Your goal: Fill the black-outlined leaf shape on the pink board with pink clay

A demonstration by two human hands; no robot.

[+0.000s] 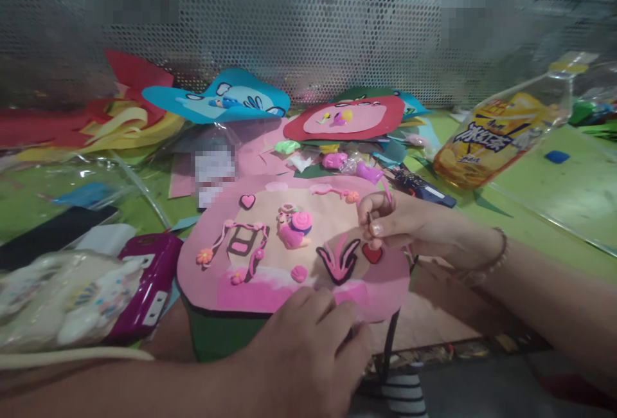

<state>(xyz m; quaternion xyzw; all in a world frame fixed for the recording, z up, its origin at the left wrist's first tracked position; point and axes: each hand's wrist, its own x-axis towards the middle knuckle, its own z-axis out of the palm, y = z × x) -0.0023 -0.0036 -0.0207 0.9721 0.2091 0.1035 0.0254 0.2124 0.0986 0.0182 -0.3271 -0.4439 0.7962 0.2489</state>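
While the right hand (402, 225) pinches a tiny dark piece (369, 217) over the pink board (202, 283), the left hand (321, 347) — fingers curled, hold unclear — covers its near edge; clay lumps (334, 161) behind, bottle (499, 141) right.

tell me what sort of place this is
Probably a craft workspace: a cluttered green tabletop holds a pink board decorated with raised shapes, a blue cut-out, and bright pink lumps that look like modelling clay.
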